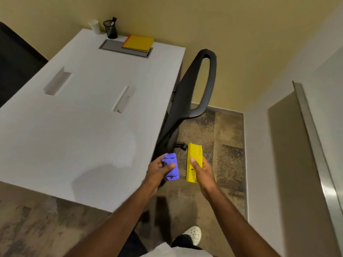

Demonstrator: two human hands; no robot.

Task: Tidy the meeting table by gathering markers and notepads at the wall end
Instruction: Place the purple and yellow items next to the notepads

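My left hand [157,170] grips a flat purple plastic block [171,167], thumb across its face. My right hand [201,172] grips a longer yellow plastic block [193,160], thumb on its front. Both hands hover off the right edge of the white table [83,127], above the floor. At the wall end of the table lies a stack of notepads [138,43], yellow on top with an orange one under it. Beside the stack stands a black mesh pen cup [110,30] holding markers.
A white paper cup [94,26] stands by the pen cup. A grey cable hatch [120,49] and two slots [57,81] are set into the tabletop. A black office chair [189,93] is pushed against the table's right side. A glass door frame [313,136] stands at right.
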